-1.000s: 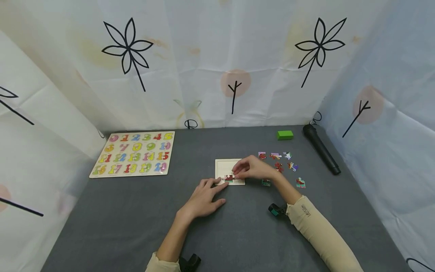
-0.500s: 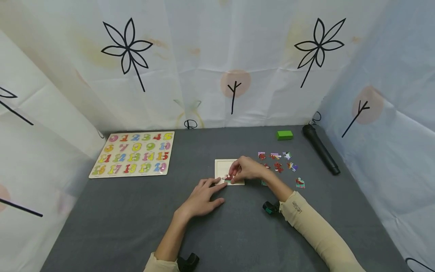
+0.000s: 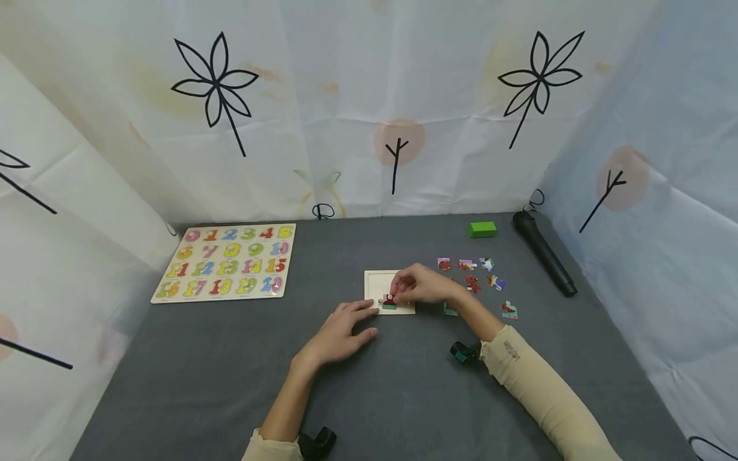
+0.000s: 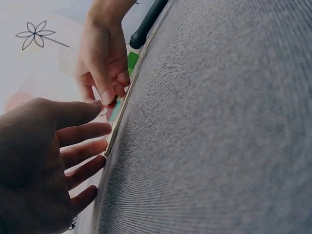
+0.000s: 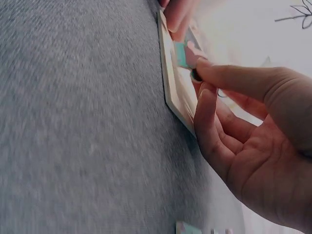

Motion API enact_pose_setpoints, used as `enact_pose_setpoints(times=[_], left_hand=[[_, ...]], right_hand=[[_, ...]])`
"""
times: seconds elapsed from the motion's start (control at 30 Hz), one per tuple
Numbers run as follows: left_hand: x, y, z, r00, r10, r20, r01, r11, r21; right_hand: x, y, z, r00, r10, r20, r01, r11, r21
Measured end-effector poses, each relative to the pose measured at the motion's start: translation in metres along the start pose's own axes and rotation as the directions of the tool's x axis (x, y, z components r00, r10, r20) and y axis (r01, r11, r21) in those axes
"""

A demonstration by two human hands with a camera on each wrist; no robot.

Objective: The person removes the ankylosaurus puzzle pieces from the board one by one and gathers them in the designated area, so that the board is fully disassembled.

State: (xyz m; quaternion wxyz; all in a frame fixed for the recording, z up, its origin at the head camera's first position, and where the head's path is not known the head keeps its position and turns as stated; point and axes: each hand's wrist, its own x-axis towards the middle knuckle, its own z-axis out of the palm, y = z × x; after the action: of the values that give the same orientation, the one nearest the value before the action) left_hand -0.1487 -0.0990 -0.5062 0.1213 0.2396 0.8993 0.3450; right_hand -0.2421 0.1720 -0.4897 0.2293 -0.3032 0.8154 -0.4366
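A small pale wooden puzzle tray point(image 3: 377, 280) lies near the middle of the table. In its lower part sits a red and green jigsaw piece point(image 5: 181, 54). My right hand point(image 3: 423, 285) is over the tray's right side, pinching a dark-edged puzzle piece point(image 5: 196, 75) between thumb and fingertips; the fingers hide most of it. My left hand point(image 3: 337, 333) lies at the tray's lower left corner, fingers extended and fingertips touching the edge. In the left wrist view its fingers point(image 4: 84, 152) are spread and hold nothing.
Several loose jigsaw pieces point(image 3: 473, 283) are scattered right of the tray. Behind them are a green block point(image 3: 482, 229) and a black microphone point(image 3: 544, 253). A number board point(image 3: 227, 261) lies at the back left. White patterned cloth point(image 3: 346, 96) encloses the table point(image 3: 219, 371).
My right hand has shifted slightly left, then a little back right, fingertips staying over the tray. The left hand has drawn slightly left, showing more of the tray's lower edge.
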Motion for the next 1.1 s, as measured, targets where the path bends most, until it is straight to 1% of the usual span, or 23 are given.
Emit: enact_pose_setpoints(times=[0.1, 0.13, 0.23, 0.37, 0.47, 0.57, 0.63, 0.73, 0.83, 0.9, 0.97, 1.1], left_hand=[[-0.001, 0.000, 0.000, 1.000, 0.002, 0.007, -0.002, 1.000, 0.002], [-0.001, 0.000, 0.000, 1.000, 0.002, 0.009, -0.002, 1.000, 0.001], [-0.001, 0.001, 0.000, 1.000, 0.005, 0.011, -0.005, 1.000, -0.004], [-0.002, 0.002, 0.001, 1.000, 0.012, 0.004, -0.012, 1.000, -0.006], [-0.003, 0.002, 0.001, 1.000, 0.015, 0.000, -0.015, 1.000, -0.006], [-0.003, 0.002, 0.000, 1.000, 0.019, -0.001, -0.019, 1.000, -0.004], [-0.003, 0.003, -0.001, 1.000, 0.022, -0.002, -0.022, 1.000, 0.001], [-0.003, 0.004, -0.002, 1.000, 0.025, -0.005, -0.025, 1.000, 0.009], [-0.003, 0.005, -0.002, 1.000, 0.024, -0.007, -0.024, 0.999, 0.024], [-0.003, 0.005, -0.001, 1.000, 0.023, -0.005, -0.023, 0.999, 0.032], [-0.003, 0.005, -0.002, 1.000, 0.025, 0.001, -0.025, 0.999, 0.033], [-0.004, 0.006, -0.004, 0.998, 0.062, 0.002, -0.062, 0.997, 0.040]], right_hand=[[-0.009, 0.001, -0.006, 1.000, 0.001, -0.005, 0.000, 0.997, 0.072], [-0.013, 0.001, -0.008, 1.000, 0.012, -0.009, -0.011, 0.995, 0.095], [-0.029, 0.003, -0.017, 0.999, 0.041, -0.027, -0.037, 0.992, 0.122], [-0.057, 0.005, -0.031, 0.994, 0.076, -0.083, -0.067, 0.993, 0.102], [-0.081, 0.010, -0.041, 0.986, 0.108, -0.126, -0.094, 0.990, 0.109], [-0.105, 0.016, -0.049, 0.975, 0.151, -0.164, -0.134, 0.985, 0.107], [-0.118, 0.019, -0.052, 0.964, 0.188, -0.190, -0.171, 0.980, 0.102], [-0.136, 0.025, -0.054, 0.951, 0.223, -0.216, -0.209, 0.974, 0.088], [-0.148, 0.032, -0.055, 0.946, 0.238, -0.223, -0.225, 0.971, 0.080], [-0.153, 0.037, -0.055, 0.946, 0.232, -0.224, -0.223, 0.973, 0.067], [-0.157, 0.040, -0.054, 0.943, 0.236, -0.233, -0.230, 0.972, 0.053], [-0.159, 0.043, -0.049, 0.934, 0.227, -0.275, -0.235, 0.972, 0.005]])
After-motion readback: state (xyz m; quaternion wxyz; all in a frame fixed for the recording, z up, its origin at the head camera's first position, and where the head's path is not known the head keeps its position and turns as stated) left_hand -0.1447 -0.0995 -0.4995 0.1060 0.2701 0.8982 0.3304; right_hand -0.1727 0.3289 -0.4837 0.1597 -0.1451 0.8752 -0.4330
